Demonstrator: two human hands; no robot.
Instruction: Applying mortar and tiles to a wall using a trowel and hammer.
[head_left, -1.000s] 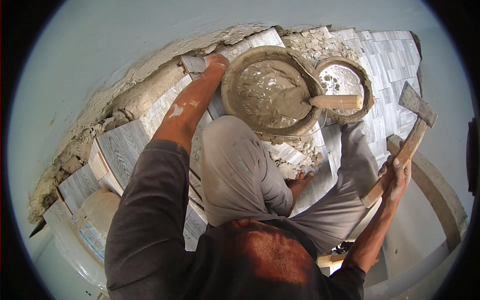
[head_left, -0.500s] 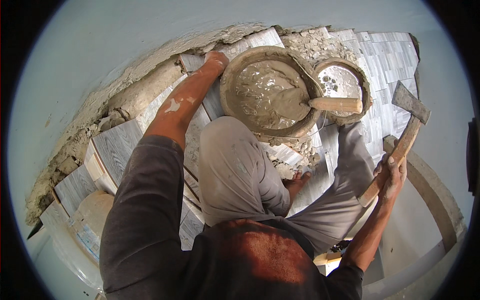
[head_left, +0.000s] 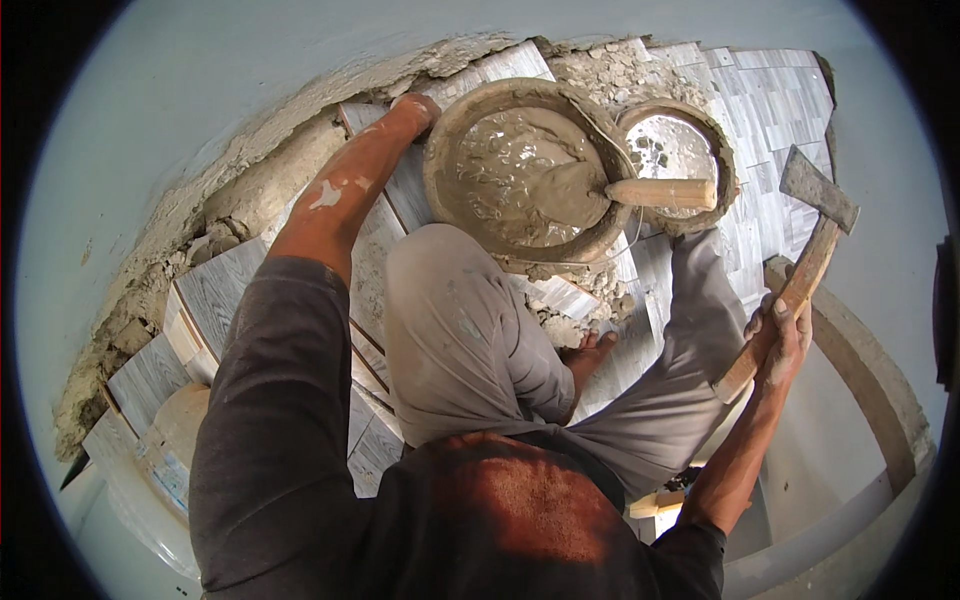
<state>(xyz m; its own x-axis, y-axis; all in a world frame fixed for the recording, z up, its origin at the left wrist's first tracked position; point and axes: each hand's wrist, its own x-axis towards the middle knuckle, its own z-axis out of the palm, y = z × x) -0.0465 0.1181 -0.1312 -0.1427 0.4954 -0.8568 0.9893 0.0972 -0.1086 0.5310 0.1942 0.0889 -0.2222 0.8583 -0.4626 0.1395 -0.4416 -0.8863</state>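
My right hand [head_left: 785, 335] is wrapped around the wooden handle of a hammer [head_left: 822, 245], whose flat, wedge-shaped metal head points up and away from me. Stretched out ahead, my left hand [head_left: 418, 110] is down by the tiles next to the wall, just left of a big bucket [head_left: 436, 190]; its fingers are mostly hidden. Wet grey mortar [head_left: 515, 150] fills that bucket. A trowel lies with its blade sunk in the mortar, and its wooden handle [head_left: 665, 193] sticks out to the right over a smaller bucket [head_left: 728, 155] holding cloudy liquid.
Wood-look grey tiles [head_left: 225, 280] lie along the broken wall base [head_left: 270, 185] at left. More tiles [head_left: 775, 110] cover the floor at far right. Rubble [head_left: 630, 85] lies behind the buckets. A curved raised edge [head_left: 860, 370] stands right of my hammer hand.
The view has shifted a little, so the buckets sit slightly higher and further left. My left hand has stayed beside the big bucket; my right still grips the hammer.
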